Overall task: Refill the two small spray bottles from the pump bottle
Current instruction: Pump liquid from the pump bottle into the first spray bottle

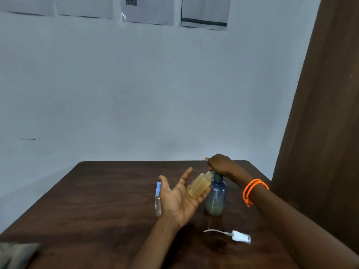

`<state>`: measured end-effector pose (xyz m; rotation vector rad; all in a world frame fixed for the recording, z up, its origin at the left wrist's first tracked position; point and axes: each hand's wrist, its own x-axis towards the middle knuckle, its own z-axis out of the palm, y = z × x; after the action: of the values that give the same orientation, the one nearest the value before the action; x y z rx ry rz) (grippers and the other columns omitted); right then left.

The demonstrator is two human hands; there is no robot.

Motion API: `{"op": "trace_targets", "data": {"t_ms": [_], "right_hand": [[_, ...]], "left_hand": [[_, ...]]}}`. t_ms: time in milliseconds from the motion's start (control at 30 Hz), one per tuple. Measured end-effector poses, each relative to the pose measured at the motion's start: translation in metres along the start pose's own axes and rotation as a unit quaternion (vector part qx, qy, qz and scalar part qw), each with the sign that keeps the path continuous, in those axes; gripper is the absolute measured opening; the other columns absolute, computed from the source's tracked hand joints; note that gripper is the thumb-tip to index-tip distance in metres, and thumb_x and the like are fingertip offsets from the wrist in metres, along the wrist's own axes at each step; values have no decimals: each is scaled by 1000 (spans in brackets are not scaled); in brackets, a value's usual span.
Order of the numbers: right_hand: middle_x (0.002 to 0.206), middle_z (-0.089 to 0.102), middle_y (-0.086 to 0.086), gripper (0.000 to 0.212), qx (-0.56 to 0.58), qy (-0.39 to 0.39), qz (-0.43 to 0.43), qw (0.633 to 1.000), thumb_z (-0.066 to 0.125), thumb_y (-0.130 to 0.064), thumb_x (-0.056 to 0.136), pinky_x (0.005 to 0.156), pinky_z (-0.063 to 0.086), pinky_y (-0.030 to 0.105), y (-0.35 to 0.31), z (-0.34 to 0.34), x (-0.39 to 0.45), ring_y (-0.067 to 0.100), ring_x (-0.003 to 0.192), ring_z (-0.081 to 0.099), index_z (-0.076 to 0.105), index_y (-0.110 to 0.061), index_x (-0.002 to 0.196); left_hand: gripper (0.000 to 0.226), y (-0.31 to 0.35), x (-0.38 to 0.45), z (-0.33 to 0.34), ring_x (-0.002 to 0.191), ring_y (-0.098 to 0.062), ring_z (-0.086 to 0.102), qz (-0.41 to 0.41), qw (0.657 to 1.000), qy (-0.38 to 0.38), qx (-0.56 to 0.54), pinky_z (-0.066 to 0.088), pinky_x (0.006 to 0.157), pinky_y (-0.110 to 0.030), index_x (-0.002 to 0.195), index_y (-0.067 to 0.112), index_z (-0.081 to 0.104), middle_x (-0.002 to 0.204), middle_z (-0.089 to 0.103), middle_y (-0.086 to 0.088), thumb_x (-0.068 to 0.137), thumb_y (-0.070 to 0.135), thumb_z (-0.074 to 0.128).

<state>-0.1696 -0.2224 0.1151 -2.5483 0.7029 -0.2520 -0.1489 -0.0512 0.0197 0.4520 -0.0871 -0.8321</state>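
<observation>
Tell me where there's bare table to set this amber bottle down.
Bare wood lies left of the blue-capped spray bottle, toward the table's left edge. It is crowded around the pump bottle and the loose spray head.

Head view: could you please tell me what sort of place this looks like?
Probably a plain indoor room set up for recording: a dark wooden table against a bare pale wall, with printed sheets taped up and a brown curtain.

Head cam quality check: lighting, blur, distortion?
Head view: dim, bluish light; soft overall, the grey cloth at the bottom-left corner blurred; wide-angle bend in the table edges; no glare on the pump bottle; faint shadow under the left hand.
</observation>
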Motion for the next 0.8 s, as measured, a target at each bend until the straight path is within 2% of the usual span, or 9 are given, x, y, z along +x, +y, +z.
{"op": "trace_targets", "data": {"t_ms": [100,167,233,467,567,667,800], "right_hand": [[82,63,7,39,-29,-10,2,1000,40,-33,97,70,41,34,0,1,0,27,82,58,49,-13,65],[87,68,9,37,-21,-20,9,1000,41,-34,96,75,46,37,-1,-3,-1,30,89,62,53,-11,69],[90,66,12,37,6,-19,8,1000,41,-37,98,79,46,36,-4,-7,-5,27,85,58,55,-9,76],[76,56,5,38,-24,-10,17,1000,38,-30,100,70,42,33,-4,-1,-10,27,82,55,49,-12,69],[73,53,7,40,22,-6,18,1000,42,-32,99,65,36,32,-2,-4,-12,25,77,49,44,-12,65],[77,58,10,39,91,-7,29,995,44,-35,97,70,39,33,3,-8,-11,29,84,60,46,-12,67],[73,57,7,43,156,-24,37,987,43,-40,100,60,35,28,1,-14,-19,18,67,49,51,-13,67]], "left_hand": [[103,0,-1,-1,140,-50,51,5,1000,-3,2,40,115,-63,149,16,54,144,58,-32,85,92,30],[103,-2,-2,-1,139,-50,52,2,1000,-2,4,38,118,-64,148,15,55,144,59,-32,85,92,30],[102,-2,-2,-1,140,-51,51,0,1000,3,1,36,119,-64,148,15,55,143,60,-33,86,92,30],[101,-3,-1,-1,139,-49,52,-6,1000,-2,9,36,119,-63,148,15,55,143,60,-32,87,91,30],[101,-3,-5,0,139,-49,52,-6,1000,0,18,40,115,-63,147,14,56,142,61,-32,87,91,31],[102,-5,-8,1,140,-50,51,-14,1000,-3,20,46,108,-63,148,14,55,145,58,-32,85,91,32],[103,-8,-8,2,134,-48,57,-22,999,-4,28,50,103,-60,148,14,54,143,60,-32,84,92,32]]}}
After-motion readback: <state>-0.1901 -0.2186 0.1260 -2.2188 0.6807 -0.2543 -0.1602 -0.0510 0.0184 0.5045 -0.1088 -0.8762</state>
